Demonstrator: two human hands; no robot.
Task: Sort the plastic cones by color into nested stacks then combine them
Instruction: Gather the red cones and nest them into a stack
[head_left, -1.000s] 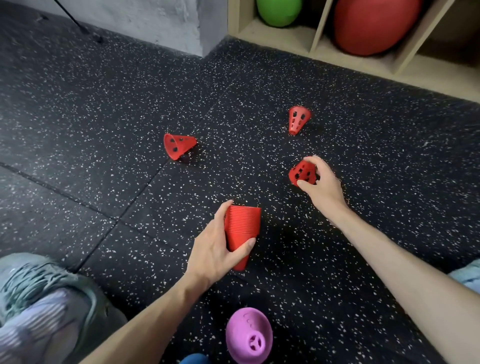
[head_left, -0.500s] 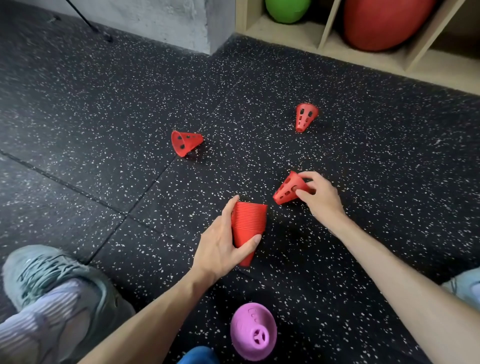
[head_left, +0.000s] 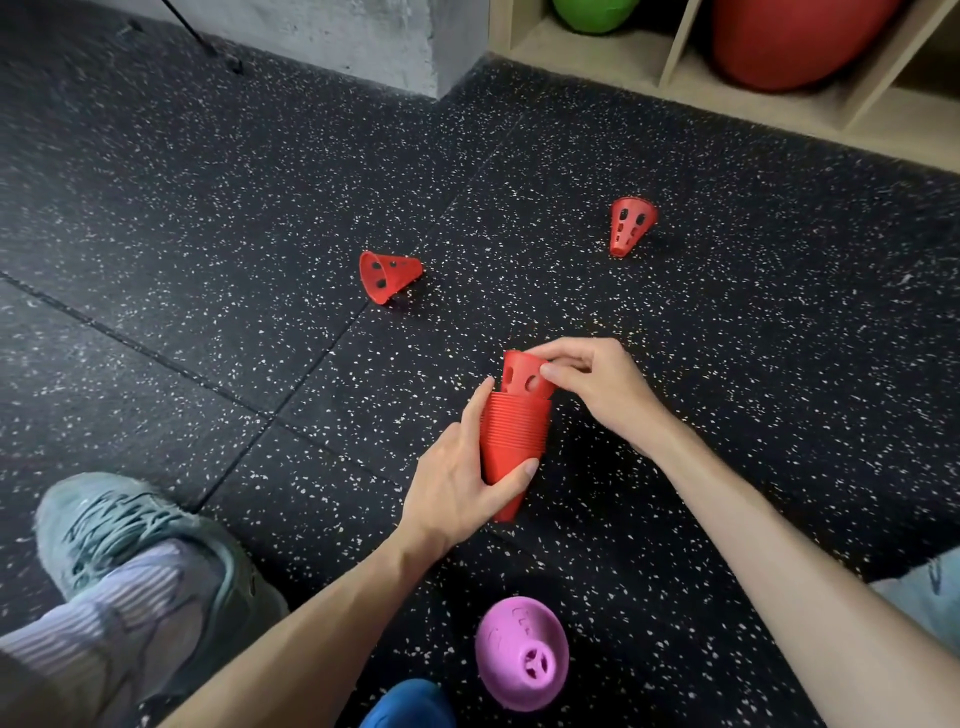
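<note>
My left hand (head_left: 457, 483) grips a nested stack of red cones (head_left: 511, 441), wide end up, above the speckled floor. My right hand (head_left: 597, 384) pinches a single red cone with holes (head_left: 522, 376) and holds it partly inside the top of that stack. Two more red cones lie loose on the floor: one on its side (head_left: 387, 275) at centre left, another (head_left: 628, 226) farther back on the right. A purple cone stack (head_left: 522, 660) sits near me, with a blue one (head_left: 410, 704) beside it at the bottom edge.
My left shoe (head_left: 130, 540) is at the lower left, my other shoe (head_left: 924, 592) at the right edge. A wooden shelf (head_left: 691, 88) with a green ball (head_left: 592, 13) and a red ball (head_left: 800, 41) stands at the back. A grey wall corner (head_left: 363, 41) is behind.
My right hand lifted the single red cone off the floor and brought it to the top of the stack that my left hand holds. The camera moved a little.
</note>
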